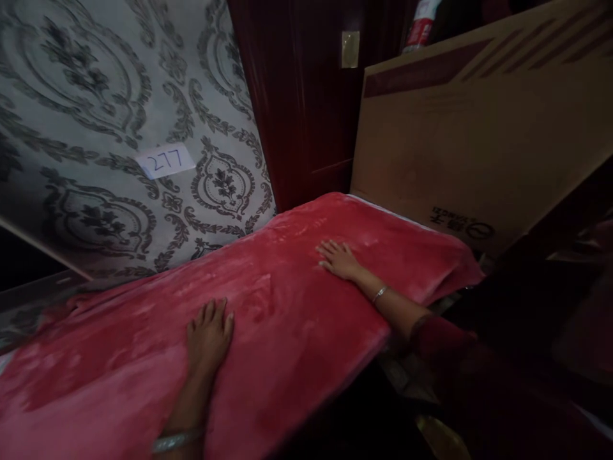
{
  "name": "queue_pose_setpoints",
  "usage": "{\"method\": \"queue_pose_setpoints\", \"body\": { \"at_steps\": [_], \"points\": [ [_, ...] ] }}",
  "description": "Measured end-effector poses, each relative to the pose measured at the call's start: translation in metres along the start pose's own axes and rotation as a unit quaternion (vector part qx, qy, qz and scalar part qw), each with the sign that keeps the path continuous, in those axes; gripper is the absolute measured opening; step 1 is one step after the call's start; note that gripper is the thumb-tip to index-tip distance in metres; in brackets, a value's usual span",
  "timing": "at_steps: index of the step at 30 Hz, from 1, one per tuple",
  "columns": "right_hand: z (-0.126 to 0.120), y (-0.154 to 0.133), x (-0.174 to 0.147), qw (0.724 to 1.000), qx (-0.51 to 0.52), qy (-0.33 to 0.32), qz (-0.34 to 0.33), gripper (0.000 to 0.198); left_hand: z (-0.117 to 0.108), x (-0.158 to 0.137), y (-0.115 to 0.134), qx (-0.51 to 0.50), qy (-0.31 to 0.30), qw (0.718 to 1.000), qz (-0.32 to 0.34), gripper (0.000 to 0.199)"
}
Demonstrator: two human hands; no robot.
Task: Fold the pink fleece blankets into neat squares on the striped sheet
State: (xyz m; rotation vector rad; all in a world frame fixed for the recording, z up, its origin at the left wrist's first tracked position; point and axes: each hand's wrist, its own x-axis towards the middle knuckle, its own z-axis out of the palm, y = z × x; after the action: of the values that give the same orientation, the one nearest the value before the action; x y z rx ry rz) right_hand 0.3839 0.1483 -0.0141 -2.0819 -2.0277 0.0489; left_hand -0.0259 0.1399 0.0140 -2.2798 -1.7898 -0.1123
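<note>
You are resting both hands palm down on a red plush cloth (pixel 287 306), which is spreading beneath them and out past them on every side. Your left hand (pixel 209 332) is lying flat with its fingers stretched forward, slightly parted; your right hand (pixel 339 259) is lying flat too, its fingers fanning out toward the left. Neither is gripping anything. The cloth's long axis is running from well left of your left hand, at the near side, to beyond your right hand, at the far side. So your right hand is sitting nearer the far right end, where a white edging (pixel 383 207) is showing, and your left hand is sitting nearer the left end. What is supporting the cloth is hidden, so you cannot tell what it is.

Beyond your left hand, a patterned wall (pixel 191 96) is bearing a paper label (pixel 166 160) reading 277. Ahead of your right hand, a dark red door (pixel 311 115) is standing, and a cardboard box (pixel 479 128) is rising past the cloth's far right end.
</note>
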Motion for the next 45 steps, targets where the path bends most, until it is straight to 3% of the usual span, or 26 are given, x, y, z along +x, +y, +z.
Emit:
{"method": "queue_pose_setpoints", "body": {
  "at_steps": [4,7,8,10,13,16,18,20,23,26,33,39,42,45],
  "points": [
    [-0.024,0.057,-0.02,0.987,0.001,0.035,0.156,0.056,-0.002,0.001,0.002,-0.01,0.0,1.0,-0.001,0.054],
    [-0.036,0.084,-0.047,0.966,0.008,0.102,0.235,0.057,-0.003,0.002,0.002,-0.032,0.003,0.999,0.002,0.055],
    [-0.036,0.087,-0.057,0.966,0.014,0.123,0.227,0.057,-0.003,0.003,0.002,-0.039,0.003,0.999,0.001,0.055],
    [-0.032,0.084,-0.077,0.98,0.028,0.132,0.145,0.059,-0.002,0.003,0.002,-0.047,0.001,0.999,-0.002,0.056],
    [-0.021,0.08,-0.104,0.996,0.036,0.078,0.039,0.063,0.0,0.004,0.002,-0.058,0.007,0.998,-0.004,0.058],
    [-0.02,0.09,-0.125,0.99,0.003,0.058,0.132,0.054,0.001,0.003,0.001,-0.069,0.013,0.998,-0.005,0.058],
    [-0.024,0.098,-0.133,0.972,-0.019,0.089,0.218,0.047,0.001,0.004,0.001,-0.074,0.011,0.997,-0.005,0.059],
    [-0.028,0.099,-0.136,0.963,-0.015,0.122,0.238,0.043,0.002,0.004,0.001,-0.075,0.009,0.997,-0.004,0.061],
    [-0.026,0.082,-0.139,0.98,0.038,0.141,0.133,0.044,0.002,0.006,0.001,-0.073,0.014,0.997,-0.006,0.06],
    [-0.016,0.061,-0.146,0.992,0.057,0.104,0.034,0.05,-0.001,0.005,0.003,-0.061,0.006,0.998,-0.004,0.058],
    [-0.011,0.03,-0.156,0.995,0.034,0.055,0.083,0.054,-0.007,-0.002,0.008,-0.032,-0.012,0.999,0.003,0.057],
    [-0.007,-0.047,-0.153,0.99,0.075,0.008,-0.119,0.063,-0.007,-0.006,0.008,-0.051,-0.014,0.999,-0.006,0.056],
    [0.001,-0.063,-0.16,0.987,0.061,-0.011,-0.149,0.064,-0.006,-0.006,0.008,-0.055,-0.013,0.998,-0.004,0.056],
    [0.004,-0.058,-0.164,0.988,0.064,-0.003,-0.141,0.061,-0.004,-0.006,0.008,-0.053,-0.012,0.998,-0.004,0.056]
  ]
}}
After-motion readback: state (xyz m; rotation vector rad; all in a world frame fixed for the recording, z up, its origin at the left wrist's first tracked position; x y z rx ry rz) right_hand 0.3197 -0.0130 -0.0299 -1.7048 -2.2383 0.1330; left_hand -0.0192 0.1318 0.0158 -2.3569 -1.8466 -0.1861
